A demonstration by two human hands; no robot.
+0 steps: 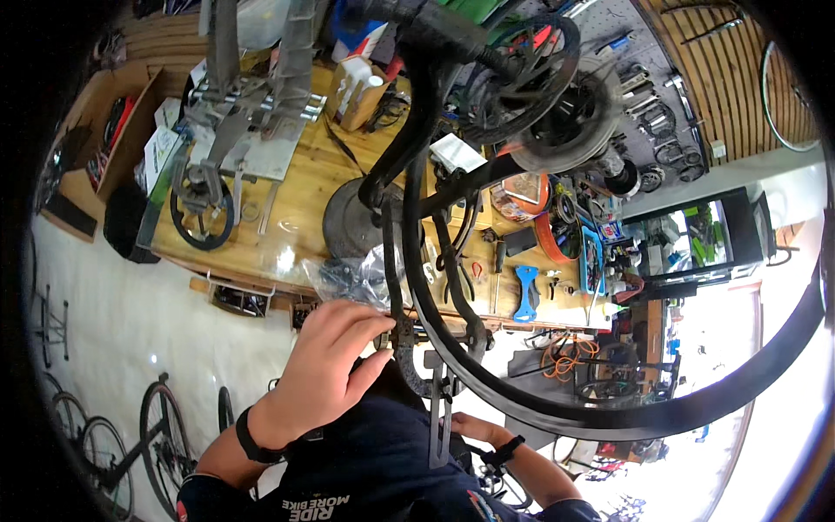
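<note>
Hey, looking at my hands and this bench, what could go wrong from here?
Your left hand is right by the black stand and might get pinched if one of its parts shifts. The blue tool lies near the front edge of the bench and could be knocked off. The crumpled clear plastic bag is close to that hand too, and might get snagged.

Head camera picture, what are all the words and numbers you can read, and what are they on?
Dark shirt: white printed letters low on the front; I don't copy printed words out.
White papers at the left end of the bench: any print is too small to read.
Cardboard box on the bench: any print is too small to read.
Green packages at the right: too small and blurred to read.
</note>
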